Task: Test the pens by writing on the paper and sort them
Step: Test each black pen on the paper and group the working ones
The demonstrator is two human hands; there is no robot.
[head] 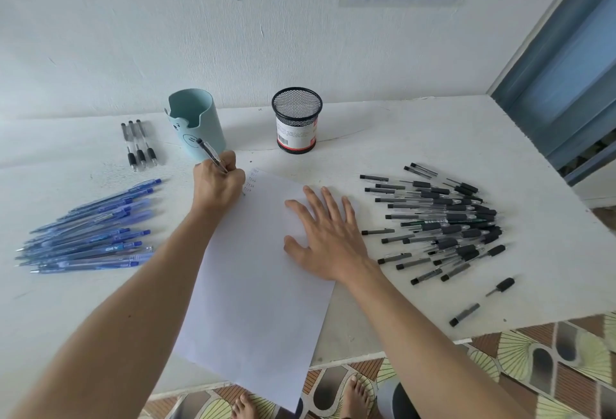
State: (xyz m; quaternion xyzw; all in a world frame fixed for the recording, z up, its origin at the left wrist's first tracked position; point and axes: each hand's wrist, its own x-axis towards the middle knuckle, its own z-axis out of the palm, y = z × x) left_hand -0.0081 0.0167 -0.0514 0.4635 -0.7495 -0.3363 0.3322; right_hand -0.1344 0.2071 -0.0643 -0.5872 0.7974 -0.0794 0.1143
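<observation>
Clear slim pen (210,153) gripped by left hand (216,185).

The left hand (216,185) grips a clear black-capped pen (208,152), its tip at the far left corner of the white paper sheet (256,285), beside short rows of ink marks (250,182). The right hand (330,238) lies flat, fingers spread, on the sheet's right half. Left of the sheet is a pile of blue pens (90,235); right of it, a heap of black pens (446,218). Beyond the sheet stand a pale blue cup (200,122) and a black mesh pen holder (296,118), and three black pens (138,143) lie side by side beyond its left corner, all on the white table (400,145).
</observation>
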